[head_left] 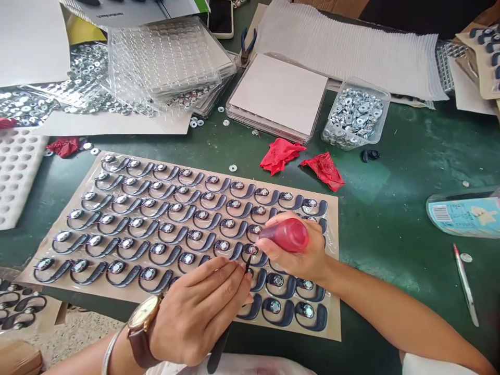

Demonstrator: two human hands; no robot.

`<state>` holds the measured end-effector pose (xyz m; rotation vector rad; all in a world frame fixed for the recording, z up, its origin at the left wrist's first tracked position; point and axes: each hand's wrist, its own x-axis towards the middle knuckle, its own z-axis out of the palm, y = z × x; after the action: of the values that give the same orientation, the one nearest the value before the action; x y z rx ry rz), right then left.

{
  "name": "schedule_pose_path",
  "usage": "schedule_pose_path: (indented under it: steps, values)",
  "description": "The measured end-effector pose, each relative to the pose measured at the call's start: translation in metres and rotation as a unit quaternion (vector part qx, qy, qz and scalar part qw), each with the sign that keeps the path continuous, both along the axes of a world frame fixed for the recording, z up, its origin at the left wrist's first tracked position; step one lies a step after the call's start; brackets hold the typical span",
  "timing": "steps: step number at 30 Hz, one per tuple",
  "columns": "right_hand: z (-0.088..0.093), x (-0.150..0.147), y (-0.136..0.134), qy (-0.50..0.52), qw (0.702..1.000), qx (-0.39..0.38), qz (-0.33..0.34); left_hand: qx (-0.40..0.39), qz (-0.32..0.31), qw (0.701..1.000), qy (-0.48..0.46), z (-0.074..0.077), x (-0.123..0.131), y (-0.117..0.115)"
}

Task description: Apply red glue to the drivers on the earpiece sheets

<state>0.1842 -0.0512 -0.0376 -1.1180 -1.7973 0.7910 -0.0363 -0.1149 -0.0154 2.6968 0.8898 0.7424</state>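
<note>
Dozens of dark hook-shaped pieces (pixel 166 282) lie in rows on a brown sheet (pixel 333 324) in the head view, spread across the green table (pixel 394 219). Each one that shows clearly carries a round silver part, so that fitting looks done; the pieces beneath the hands are partly hidden.

The right hand (pixel 291 242) is curled firmly around a red bottle (pixel 289 235), its nozzle angled down at a piece toward the sheet's right side. The left hand (pixel 205 307) has its fingers closed together on a slim black tool (pixel 220 348), whose tip reaches that same spot.

The work with bottle and tool seems partway along, at a single piece. Which others have already had this treatment, and how many are left, cannot be told, since treated and untreated pieces look alike at this size. Beyond the sheet, a clear tub (pixel 382 127) holds loose silver discs (pixel 357 109).
</note>
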Motion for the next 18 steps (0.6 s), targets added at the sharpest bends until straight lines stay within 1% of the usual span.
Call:
schedule_pose_path:
  steps: [6,8,11,18]
  values:
    - [0.0035,0.0015,0.0020,0.017,0.999,0.047,-0.021,-0.014,0.001,1.000,0.008,-0.0013,-0.0015,-0.0020]
    - [0.0048,0.0018,0.0027,0.014,0.999,0.034,-0.028,-0.012,0.001,1.000,0.007,-0.0009,-0.0015,-0.0019]
    - [0.0047,0.0012,0.0029,0.009,1.000,0.003,-0.022,-0.011,0.000,1.000,0.009,-0.0005,-0.0016,-0.0016]
    - [0.0017,-0.0002,0.0027,0.025,0.999,-0.018,-0.012,-0.017,-0.005,1.000,0.004,0.0000,-0.0012,0.0001]
